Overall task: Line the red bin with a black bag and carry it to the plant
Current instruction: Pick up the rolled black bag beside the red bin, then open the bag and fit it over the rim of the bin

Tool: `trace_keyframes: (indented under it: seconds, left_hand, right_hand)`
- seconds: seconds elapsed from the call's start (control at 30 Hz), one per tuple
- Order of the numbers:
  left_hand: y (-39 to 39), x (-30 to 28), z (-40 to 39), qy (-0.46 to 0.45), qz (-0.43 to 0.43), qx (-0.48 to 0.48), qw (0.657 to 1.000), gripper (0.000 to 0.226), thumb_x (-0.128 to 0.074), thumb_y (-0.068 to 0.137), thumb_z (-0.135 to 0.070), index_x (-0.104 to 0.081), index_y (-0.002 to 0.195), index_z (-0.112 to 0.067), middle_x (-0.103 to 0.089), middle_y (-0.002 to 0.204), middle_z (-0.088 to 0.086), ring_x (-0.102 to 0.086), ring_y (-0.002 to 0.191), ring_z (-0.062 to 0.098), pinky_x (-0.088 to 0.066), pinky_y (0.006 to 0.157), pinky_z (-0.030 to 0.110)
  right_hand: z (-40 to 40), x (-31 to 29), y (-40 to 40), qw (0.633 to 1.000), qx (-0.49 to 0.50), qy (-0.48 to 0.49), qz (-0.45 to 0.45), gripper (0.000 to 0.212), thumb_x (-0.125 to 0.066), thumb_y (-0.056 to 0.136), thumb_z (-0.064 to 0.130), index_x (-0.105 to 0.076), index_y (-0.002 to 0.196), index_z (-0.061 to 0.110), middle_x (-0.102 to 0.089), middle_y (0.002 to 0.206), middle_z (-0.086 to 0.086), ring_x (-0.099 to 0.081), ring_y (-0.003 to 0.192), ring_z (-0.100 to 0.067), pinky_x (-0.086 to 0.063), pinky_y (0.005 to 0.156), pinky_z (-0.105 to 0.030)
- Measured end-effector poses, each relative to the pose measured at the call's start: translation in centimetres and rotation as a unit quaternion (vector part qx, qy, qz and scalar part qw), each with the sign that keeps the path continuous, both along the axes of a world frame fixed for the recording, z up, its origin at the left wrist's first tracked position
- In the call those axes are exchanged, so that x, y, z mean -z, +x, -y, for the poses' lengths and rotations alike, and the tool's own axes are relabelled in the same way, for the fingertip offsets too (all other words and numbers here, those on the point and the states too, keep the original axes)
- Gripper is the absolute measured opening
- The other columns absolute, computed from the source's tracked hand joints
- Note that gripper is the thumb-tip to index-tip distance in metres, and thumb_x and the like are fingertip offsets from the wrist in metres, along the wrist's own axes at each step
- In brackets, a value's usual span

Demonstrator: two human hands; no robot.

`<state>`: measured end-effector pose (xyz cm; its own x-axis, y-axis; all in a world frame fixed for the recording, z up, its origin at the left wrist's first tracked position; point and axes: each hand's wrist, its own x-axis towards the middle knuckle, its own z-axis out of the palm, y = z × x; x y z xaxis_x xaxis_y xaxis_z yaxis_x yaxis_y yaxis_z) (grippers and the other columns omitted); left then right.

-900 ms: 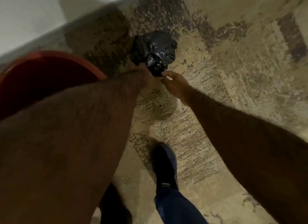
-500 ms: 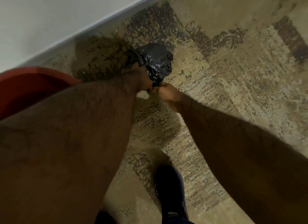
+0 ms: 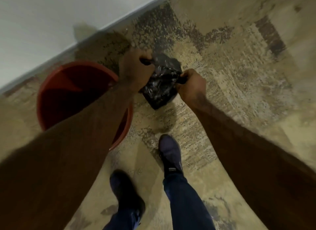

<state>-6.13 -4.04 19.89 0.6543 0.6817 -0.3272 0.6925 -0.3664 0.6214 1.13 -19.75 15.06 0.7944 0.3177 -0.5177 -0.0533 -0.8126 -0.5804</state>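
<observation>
A crumpled black bag (image 3: 160, 86) hangs between my two hands above the patterned carpet. My left hand (image 3: 135, 72) grips its upper left edge with fingers closed. My right hand (image 3: 190, 84) pinches its right edge. The round red bin (image 3: 56, 86) stands open on the floor to the left of the bag, just beside it; my left forearm crosses over the bin's right half and hides part of its rim. The bin's inside looks dark and bare.
A white wall (image 3: 42, 21) with a pale baseboard runs diagonally behind the bin. Beige and brown carpet (image 3: 239, 75) spreads to the right. My two dark shoes (image 3: 171, 152) and blue trouser legs stand below the bag.
My right hand has closed on the bag's edge and both hands have pulled apart, spreading the bag. The view has shifted and the red bin shows more fully on the left.
</observation>
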Motion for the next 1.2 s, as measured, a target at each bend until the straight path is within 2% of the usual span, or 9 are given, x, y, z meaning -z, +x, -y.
trace_keyframes:
  seconds: [0.1,0.2,0.27,0.53,0.73,0.87,0.97,1.07,1.2]
  left_hand:
    - [-2.1,-6.0,-0.3,-0.055,0.025,-0.07,0.996,0.018,-0.073,0.082,-0.021,-0.071,0.1,-0.019,-0.071,0.104,-0.001,-0.065,0.097,0.012,-0.056,0.088,0.031]
    - [-3.9,-11.5,-0.8,-0.143,0.06,-0.113,0.981,0.008,-0.073,0.083,-0.023,-0.071,0.086,-0.03,-0.073,0.092,-0.007,-0.071,0.088,0.012,-0.06,0.078,0.03]
    - [-5.1,-14.8,-1.5,-0.153,0.068,-0.126,0.978,0.007,-0.071,0.084,-0.025,-0.072,0.086,-0.032,-0.075,0.09,-0.006,-0.073,0.085,0.011,-0.06,0.074,0.029]
    - [-10.8,-22.3,-6.6,-0.132,0.09,-0.227,0.961,0.007,-0.069,0.086,-0.024,-0.074,0.085,-0.03,-0.075,0.089,-0.006,-0.07,0.084,0.01,-0.055,0.074,0.027]
    - [-16.5,-21.9,-10.8,-0.327,0.16,-0.426,0.828,0.013,-0.058,0.093,-0.01,-0.067,0.087,-0.018,-0.065,0.073,-0.004,-0.062,0.048,0.002,-0.047,0.042,0.016]
    - [-20.5,-21.2,-12.3,-0.418,0.227,-0.491,0.73,0.007,-0.058,0.094,-0.019,-0.064,0.096,-0.02,-0.064,0.089,-0.002,-0.064,0.071,0.008,-0.056,0.059,0.018]
    - [-21.8,-21.8,-11.1,-0.408,0.254,-0.421,0.769,0.022,-0.065,0.086,-0.024,-0.058,0.107,-0.027,-0.07,0.1,-0.005,-0.068,0.088,0.012,-0.058,0.073,0.024]
    - [-22.0,-23.3,-8.5,-0.336,0.243,-0.293,0.862,0.042,-0.073,0.08,-0.027,-0.058,0.118,-0.036,-0.07,0.112,-0.02,-0.069,0.1,0.002,-0.057,0.074,0.023]
    - [-21.9,-24.4,-4.9,-0.18,0.098,-0.103,0.973,0.094,-0.074,0.06,-0.069,-0.027,0.141,-0.056,-0.031,0.157,-0.013,-0.045,0.136,0.012,-0.047,0.099,0.041]
  right_hand:
    - [1.3,-6.3,-0.2,1.0,-0.017,-0.008,0.001,0.042,-0.068,0.088,0.011,-0.058,0.129,0.01,-0.071,0.113,-0.008,-0.071,0.095,-0.022,-0.058,0.076,-0.028]
    - [2.2,-11.4,-0.2,1.0,-0.018,0.018,-0.018,0.008,-0.066,0.09,0.018,-0.072,0.09,0.024,-0.075,0.09,0.003,-0.068,0.07,-0.003,-0.057,0.064,-0.02]
    - [2.0,-14.8,-0.2,0.998,-0.01,0.049,-0.023,0.024,-0.069,0.088,0.025,-0.063,0.065,0.029,-0.068,0.065,0.014,-0.061,0.052,0.004,-0.049,0.049,-0.012]
    - [-1.0,-23.5,-1.2,0.956,0.065,0.215,-0.189,0.031,-0.07,0.087,0.039,-0.068,0.072,0.012,-0.075,0.071,-0.003,-0.07,0.066,-0.02,-0.057,0.062,-0.034]
    - [-3.9,-24.0,-2.0,0.886,0.183,0.308,-0.293,0.026,-0.075,0.079,0.026,-0.067,0.094,0.006,-0.076,0.082,-0.011,-0.073,0.071,-0.023,-0.059,0.061,-0.033]
    - [-5.7,-24.0,-3.7,0.841,0.223,0.359,-0.338,0.011,-0.061,0.092,0.016,-0.066,0.083,0.014,-0.075,0.075,-0.003,-0.071,0.069,-0.018,-0.062,0.066,-0.036]
    - [-7.7,-24.9,-5.8,0.822,0.231,0.344,-0.392,0.018,-0.061,0.09,0.021,-0.069,0.101,0.009,-0.073,0.101,-0.014,-0.07,0.092,-0.031,-0.058,0.087,-0.052]
    - [-10.0,-25.7,-8.3,0.8,0.248,0.315,-0.446,0.041,-0.058,0.095,0.025,-0.061,0.13,0.003,-0.065,0.128,-0.021,-0.062,0.117,-0.039,-0.051,0.098,-0.057]
    - [-12.3,-26.0,-11.2,0.759,0.225,0.274,-0.547,0.047,-0.054,0.098,0.028,-0.055,0.136,0.001,-0.059,0.136,-0.024,-0.057,0.125,-0.04,-0.047,0.102,-0.055]
